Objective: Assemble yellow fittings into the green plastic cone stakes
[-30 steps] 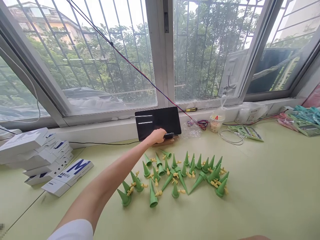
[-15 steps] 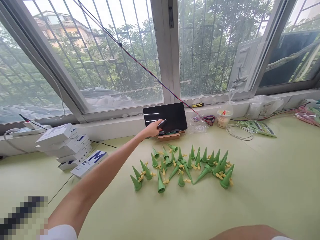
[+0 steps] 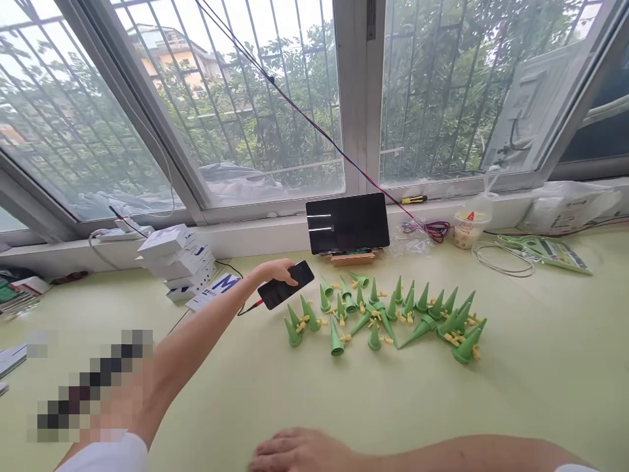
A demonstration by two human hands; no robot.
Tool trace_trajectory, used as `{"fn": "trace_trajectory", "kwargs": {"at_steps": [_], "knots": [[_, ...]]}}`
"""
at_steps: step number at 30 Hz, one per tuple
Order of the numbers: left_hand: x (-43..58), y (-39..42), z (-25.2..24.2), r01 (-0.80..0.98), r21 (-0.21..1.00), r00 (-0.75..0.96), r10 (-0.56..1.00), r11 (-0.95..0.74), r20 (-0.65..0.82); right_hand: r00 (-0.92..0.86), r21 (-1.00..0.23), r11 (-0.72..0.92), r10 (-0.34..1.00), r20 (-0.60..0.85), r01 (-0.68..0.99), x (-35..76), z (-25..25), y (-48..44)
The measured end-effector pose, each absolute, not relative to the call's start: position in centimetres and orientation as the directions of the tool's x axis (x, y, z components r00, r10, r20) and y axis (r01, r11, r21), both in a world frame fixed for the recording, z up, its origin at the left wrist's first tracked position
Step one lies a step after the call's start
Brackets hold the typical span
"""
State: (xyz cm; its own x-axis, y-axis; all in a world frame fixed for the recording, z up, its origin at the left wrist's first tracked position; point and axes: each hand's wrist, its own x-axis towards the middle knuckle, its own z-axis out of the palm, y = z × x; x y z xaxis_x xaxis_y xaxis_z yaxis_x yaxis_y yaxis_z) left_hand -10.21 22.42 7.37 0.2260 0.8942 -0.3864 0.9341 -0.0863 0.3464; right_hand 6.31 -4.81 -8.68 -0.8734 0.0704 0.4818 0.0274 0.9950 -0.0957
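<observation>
My left hand (image 3: pixel 276 271) grips a black phone (image 3: pixel 285 286) by its upper edge, over the table left of the green cones. A cable with a red plug runs from the phone's lower left end. My right hand (image 3: pixel 299 451) rests low at the bottom edge of the view, palm down near the table, its fingers pointing left and nothing visible in it. Several green cones (image 3: pixel 337 341) with small yellow valves stand or lie in a loose group. Behind them a black tablet (image 3: pixel 348 224) leans upright on a brown cardboard stand (image 3: pixel 352 259).
White boxes (image 3: pixel 167 240) are stacked at the left, with another white box (image 3: pixel 211 294) beside them. Along the windowsill are a power strip (image 3: pixel 118 232), a yellow screwdriver (image 3: pixel 413 199) and coiled wires (image 3: pixel 436 230). A plastic cup (image 3: pixel 468 229) and green packet (image 3: pixel 560 252) lie to the right.
My left hand has moved left and down from in front of the tablet, with the phone now flatter and fully visible. My right hand has come into view. The camera view has turned left.
</observation>
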Motion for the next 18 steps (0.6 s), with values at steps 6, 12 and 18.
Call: {"fn": "trace_trajectory", "kwargs": {"at_steps": [6, 12, 18], "knots": [[-11.8, 22.1, 4.5, 0.91, 0.412, 0.221, 0.888, -0.04, -0.403, -0.886, -0.117, 0.993, 0.071, 0.459, 0.019, 6.6, -7.9, -5.0], [-13.8, 21.6, 3.9, 0.872, 0.49, 0.219, 0.901, -0.009, -0.374, -0.898, -0.238, 0.971, 0.101, 0.429, -0.005, 7.1, -7.0, -5.3], [-15.3, 20.4, 3.9, 0.876, 0.48, 0.218, 0.928, -0.049, -0.303, -0.89, -0.182, 0.983, 0.068, 0.451, -0.017, 7.1, -7.0, -5.1]]}}
